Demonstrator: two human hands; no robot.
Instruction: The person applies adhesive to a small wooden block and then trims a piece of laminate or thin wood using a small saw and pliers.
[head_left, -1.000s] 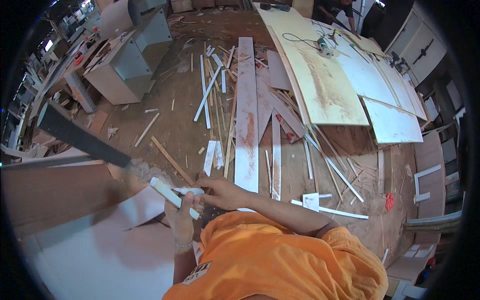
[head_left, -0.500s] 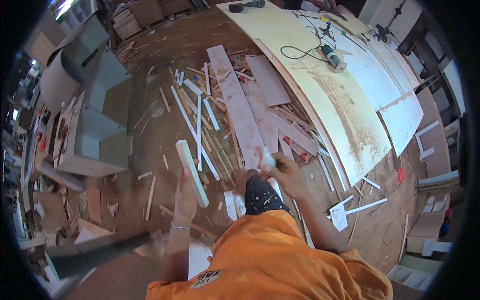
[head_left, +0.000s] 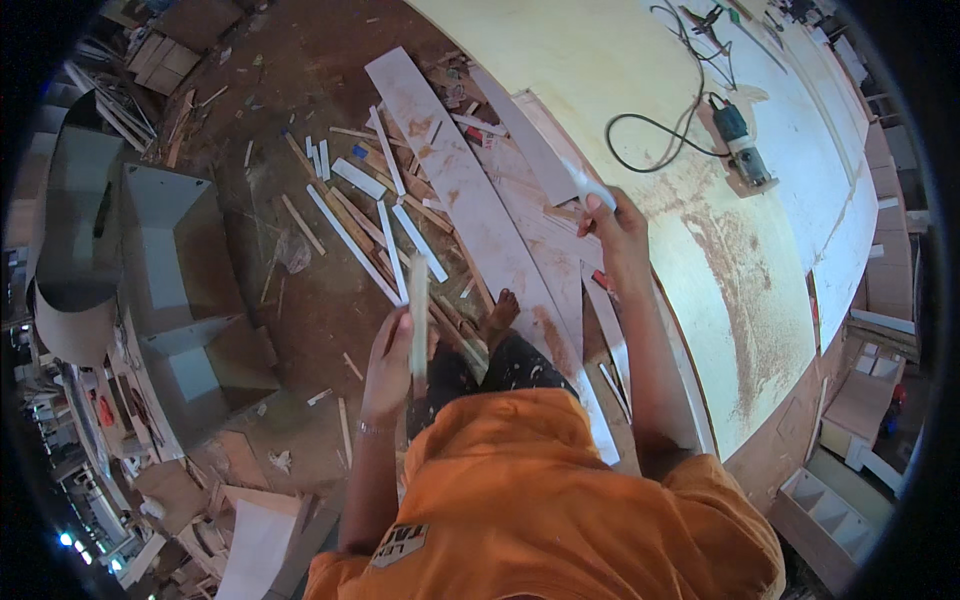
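Observation:
My left hand is closed around a pale wooden strip, held nearly upright and slightly blurred. Out over the edge of the yellowish sheet, my right hand grips a white squeeze bottle whose narrow end points up and to the left. Its fingers wrap the lower part of the bottle. Below and between the hands lies a long pinkish-white board on a pile of offcuts. My bare foot shows beside that board.
A large yellowish sheet, dusted with brown sawdust, spans the right. On it rests a green and silver trim router with a looped black cord. White and wooden strips litter the floor. A grey open cabinet stands left.
My right hand has swung up and right with the white bottle, toward the sheet's edge. My left hand still holds the strip, now turned more upright. The view has shifted toward the sheet.

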